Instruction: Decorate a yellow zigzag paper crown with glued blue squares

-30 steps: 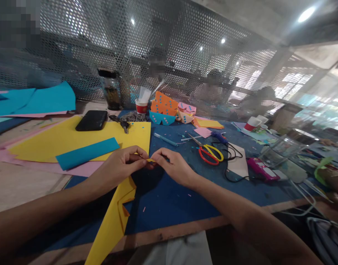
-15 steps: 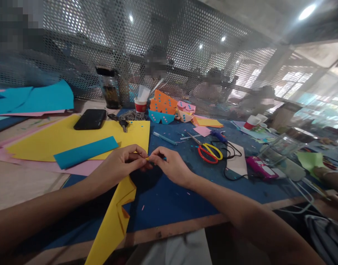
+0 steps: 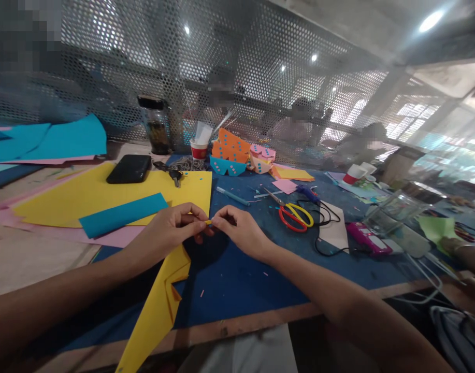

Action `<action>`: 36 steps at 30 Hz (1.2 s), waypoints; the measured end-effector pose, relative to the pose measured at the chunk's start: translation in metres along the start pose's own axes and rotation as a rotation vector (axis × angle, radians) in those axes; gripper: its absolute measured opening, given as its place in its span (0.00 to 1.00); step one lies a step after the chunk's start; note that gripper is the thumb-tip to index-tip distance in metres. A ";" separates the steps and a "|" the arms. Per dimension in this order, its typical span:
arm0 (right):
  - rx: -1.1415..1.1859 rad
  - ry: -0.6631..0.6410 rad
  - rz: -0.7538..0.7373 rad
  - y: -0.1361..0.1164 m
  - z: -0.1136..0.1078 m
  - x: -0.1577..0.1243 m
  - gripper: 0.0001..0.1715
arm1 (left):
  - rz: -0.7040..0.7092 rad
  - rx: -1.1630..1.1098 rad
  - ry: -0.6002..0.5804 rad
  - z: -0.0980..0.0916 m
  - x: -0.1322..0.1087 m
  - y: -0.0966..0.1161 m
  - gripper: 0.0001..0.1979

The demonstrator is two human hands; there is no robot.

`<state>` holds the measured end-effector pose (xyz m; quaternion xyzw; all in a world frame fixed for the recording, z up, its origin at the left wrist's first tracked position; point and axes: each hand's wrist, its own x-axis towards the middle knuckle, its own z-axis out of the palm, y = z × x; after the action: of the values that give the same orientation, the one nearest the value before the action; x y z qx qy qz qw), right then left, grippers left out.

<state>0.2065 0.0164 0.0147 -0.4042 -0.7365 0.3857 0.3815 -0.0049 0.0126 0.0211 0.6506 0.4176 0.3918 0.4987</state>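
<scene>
My left hand (image 3: 171,232) and my right hand (image 3: 241,233) meet fingertip to fingertip above the blue mat (image 3: 245,280). Both are closed in a pinch on the far tip of a folded yellow paper (image 3: 159,305). The paper runs from the pinch down past my left wrist and over the table's front edge. A small bit of yellow shows between the two thumbs.
A yellow sheet (image 3: 85,194) with a teal strip (image 3: 123,215), black phone (image 3: 129,169) and keys (image 3: 175,175) lies left. Red-and-yellow scissors (image 3: 295,215), a pen (image 3: 232,196), black cable and paper boats (image 3: 233,155) lie beyond. Another person's hand (image 3: 455,248) holds green paper at the right.
Both hands have lifted slightly and kept their pinch on the yellow tip. The other person's hand with the green paper has shifted at the right edge.
</scene>
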 end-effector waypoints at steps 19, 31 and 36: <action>0.178 -0.418 -0.045 -0.034 0.004 -0.029 0.40 | -0.197 -0.226 0.432 -0.022 0.013 0.020 0.19; 0.219 -0.175 -0.164 -0.037 0.016 -0.030 0.15 | -0.182 -0.261 0.476 -0.017 0.017 0.018 0.12; 0.351 -0.237 -0.057 -0.041 0.006 -0.031 0.13 | -0.200 -0.268 0.461 -0.020 0.018 0.016 0.13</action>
<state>0.2009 -0.0276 0.0403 -0.2625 -0.7089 0.5418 0.3675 -0.0148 0.0335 0.0423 0.4283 0.5266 0.5301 0.5082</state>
